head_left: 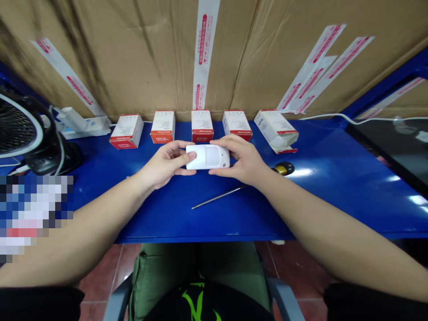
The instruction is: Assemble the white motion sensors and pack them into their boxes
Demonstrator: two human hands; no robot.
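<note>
A white motion detector point(212, 157) with a pale lens window is held sideways above the blue table. My left hand point(169, 161) grips its left end, thumb on the front face. Around its right end my right hand point(241, 158) is closed, fingers along the top edge and thumb below. Under my right wrist lies a screwdriver point(219, 196) with a long metal shaft pointing left; its black and yellow handle shows past the wrist. The back of the detector is hidden from me.
Several red and white detector boxes point(162, 126) stand along the cardboard wall point(133, 58); the rightmost box point(276, 130) has its end flap open. A black fan point(43, 142) and a white power strip point(88, 127) are at left. The blue table's front edge point(200, 238) runs before my lap.
</note>
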